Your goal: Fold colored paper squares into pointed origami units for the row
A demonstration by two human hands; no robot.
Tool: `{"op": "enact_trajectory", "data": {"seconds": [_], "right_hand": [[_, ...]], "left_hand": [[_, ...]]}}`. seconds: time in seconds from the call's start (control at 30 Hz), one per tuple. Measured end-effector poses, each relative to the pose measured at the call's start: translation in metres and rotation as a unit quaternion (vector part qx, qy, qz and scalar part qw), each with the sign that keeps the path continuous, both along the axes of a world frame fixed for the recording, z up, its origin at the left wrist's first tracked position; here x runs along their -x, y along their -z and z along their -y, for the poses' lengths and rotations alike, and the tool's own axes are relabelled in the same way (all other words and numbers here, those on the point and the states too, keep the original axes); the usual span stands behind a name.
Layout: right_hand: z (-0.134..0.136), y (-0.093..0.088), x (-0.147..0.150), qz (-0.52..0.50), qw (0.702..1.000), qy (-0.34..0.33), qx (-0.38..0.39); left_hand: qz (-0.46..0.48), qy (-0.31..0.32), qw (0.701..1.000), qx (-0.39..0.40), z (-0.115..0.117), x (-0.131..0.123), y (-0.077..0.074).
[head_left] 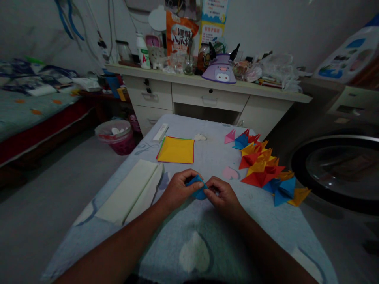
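A small folded piece of blue origami paper [200,193] is held between my two hands, just above the cloth-covered table. My left hand [180,190] grips its left side, thumb on top. At its right edge, the thumb and fingertips of my right hand [220,193] pinch the paper. Beyond my left hand lies a stack of square coloured paper [176,150], yellow on top. Along the table's right side stand several folded paper cranes [260,173] in red, orange, blue and pink.
A folded cream sheet [130,191] lies left of my hands, with a small white box [160,132] farther back. A pink bin [117,138] stands on the floor at left. Behind the table is a cluttered white cabinet [189,92]; a front-loading washer [340,169] is at right.
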State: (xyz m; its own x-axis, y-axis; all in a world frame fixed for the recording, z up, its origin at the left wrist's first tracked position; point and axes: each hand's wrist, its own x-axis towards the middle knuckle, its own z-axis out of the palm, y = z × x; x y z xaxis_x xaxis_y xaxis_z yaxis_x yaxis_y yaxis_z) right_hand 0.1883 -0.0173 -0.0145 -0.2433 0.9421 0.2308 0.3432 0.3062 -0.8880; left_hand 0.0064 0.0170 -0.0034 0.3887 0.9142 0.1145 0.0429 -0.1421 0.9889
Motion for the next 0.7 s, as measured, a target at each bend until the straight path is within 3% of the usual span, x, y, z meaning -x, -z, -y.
{"op": "enact_trajectory", "data": {"seconds": [0.7], "right_hand": [[0.0009,-0.0017,0.0036,0.014,0.999,-0.024,-0.019]], "left_hand": [[-0.022,-0.011,0.999,-0.046,0.0022,-0.0003,0.0071]]}}
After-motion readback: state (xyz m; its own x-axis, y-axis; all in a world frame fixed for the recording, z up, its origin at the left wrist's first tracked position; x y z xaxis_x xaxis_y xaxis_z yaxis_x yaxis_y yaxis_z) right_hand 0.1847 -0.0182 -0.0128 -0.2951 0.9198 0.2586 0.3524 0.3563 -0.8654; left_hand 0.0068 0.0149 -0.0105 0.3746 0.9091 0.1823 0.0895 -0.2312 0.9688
